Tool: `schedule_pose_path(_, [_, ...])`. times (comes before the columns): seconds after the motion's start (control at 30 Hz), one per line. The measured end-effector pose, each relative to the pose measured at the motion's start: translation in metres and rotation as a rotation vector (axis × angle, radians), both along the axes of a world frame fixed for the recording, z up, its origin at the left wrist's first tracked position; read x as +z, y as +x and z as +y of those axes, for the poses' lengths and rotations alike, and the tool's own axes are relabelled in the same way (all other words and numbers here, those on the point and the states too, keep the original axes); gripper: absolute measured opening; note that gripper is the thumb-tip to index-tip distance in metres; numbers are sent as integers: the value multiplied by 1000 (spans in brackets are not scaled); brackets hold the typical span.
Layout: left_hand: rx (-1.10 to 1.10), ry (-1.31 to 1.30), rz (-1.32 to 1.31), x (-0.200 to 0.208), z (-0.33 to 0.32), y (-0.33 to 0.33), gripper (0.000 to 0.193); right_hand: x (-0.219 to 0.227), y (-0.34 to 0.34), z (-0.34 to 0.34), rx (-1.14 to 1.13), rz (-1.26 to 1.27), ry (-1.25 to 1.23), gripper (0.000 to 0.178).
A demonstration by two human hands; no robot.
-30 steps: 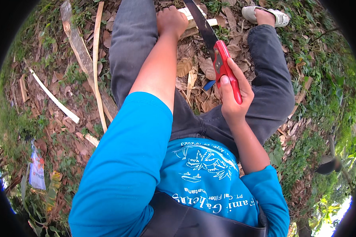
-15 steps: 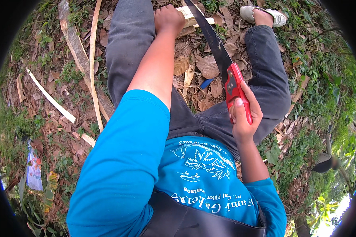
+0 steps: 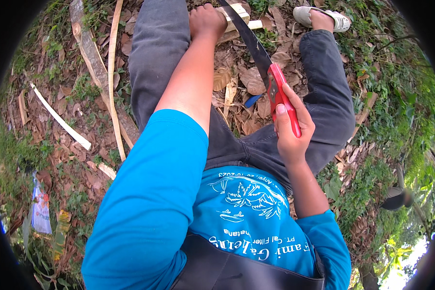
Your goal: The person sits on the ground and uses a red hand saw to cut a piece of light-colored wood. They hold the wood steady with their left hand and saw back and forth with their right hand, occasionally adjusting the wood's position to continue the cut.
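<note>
My right hand (image 3: 295, 130) is wrapped round the red handle of a pruning saw (image 3: 280, 94), thumb laid along its side. The dark, slightly curved blade slants forward and left, passing over or against a pale piece of wood (image 3: 239, 18). Its tip runs off the top edge of the picture. At the far end of my outstretched left arm, my left hand (image 3: 208, 22) is closed in a fist on the wood's left end, beside my left knee. The fingers' undersides are hidden, as is the exact contact of blade and wood.
Dry leaves (image 3: 253, 79) and wood chips cover the ground between my legs, with a small blue object (image 3: 252, 100). Left of my leg lie a log (image 3: 89, 48), a long thin strip (image 3: 112, 72) and a pale stick (image 3: 60, 116). A printed plastic bag (image 3: 41, 208) lies farther left.
The saw and my right hand have slid forward and slightly left. My left hand and the wood stay nearly where they were.
</note>
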State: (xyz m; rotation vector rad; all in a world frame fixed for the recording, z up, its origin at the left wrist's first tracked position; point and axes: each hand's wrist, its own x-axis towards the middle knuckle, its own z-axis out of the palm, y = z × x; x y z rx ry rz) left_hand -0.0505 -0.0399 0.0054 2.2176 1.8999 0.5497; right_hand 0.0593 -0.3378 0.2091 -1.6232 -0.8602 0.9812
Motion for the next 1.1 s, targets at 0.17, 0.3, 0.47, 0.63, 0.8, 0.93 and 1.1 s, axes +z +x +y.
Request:
schedule_pose_path(0.17, [-12,11,17,3,-1,1,26,-5,-2,-4,33,-37,-12,39])
schedule_pose_path(0.3, [0,37,-9,-2,0,0,26,-11,-1,-3,88,-175,52,41])
schedule_pose_path(0.47, [-5,21,-36,-3,2,-1,26,33,6,-31,107,-111,-169,41])
schedule_pose_path(0.63, [8,38,-25,-3,1,0,26,45,7,-42,129,-175,-131,41])
schedule_pose_path(0.8, [-38,63,12,-17,4,-7,26,-7,-1,33,215,-268,52,42])
schedule_pose_path(0.93, [6,-84,37,-2,8,3,27,-49,0,106,177,-208,136,42])
schedule_pose_path(1.1, [-54,-9,37,7,-4,1,28,-55,2,87,158,-160,101,43])
